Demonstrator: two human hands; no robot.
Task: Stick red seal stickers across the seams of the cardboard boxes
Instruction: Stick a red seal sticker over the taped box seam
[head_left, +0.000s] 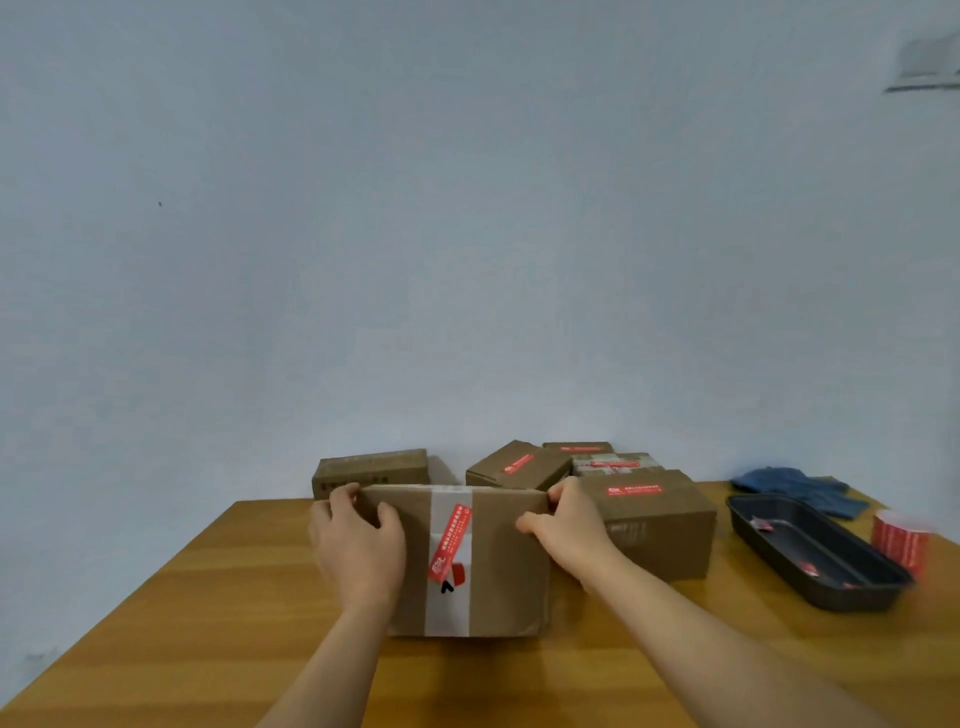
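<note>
Worktop (208, 597): wooden, carrying everything, set against a pale wall.
Unsealed box (370, 470): stood at the back left, no red sticker visible on the faces shown.
Left hand (358, 540): its grip was curled round the near box's upper left corner, thumb on the front face.
Near box (509, 571): tipped toward the person, a pale tape band down its middle.
Red seal sticker (450, 543): lay slanted on that tape band, lower end looking slightly lifted.
Right hand (563, 519): its grip held the upper right corner, fingers over the top edge.
Sealed boxes (519, 464): clustered behind and right, each showing a red sticker.
Black tray (810, 556): held a few red scraps.
Sticker roll (901, 540): stood just beyond the tray, blurred.
Risk: turning the box could snag the loose sticker end and peel it, or knock the neighbouring box.
</note>
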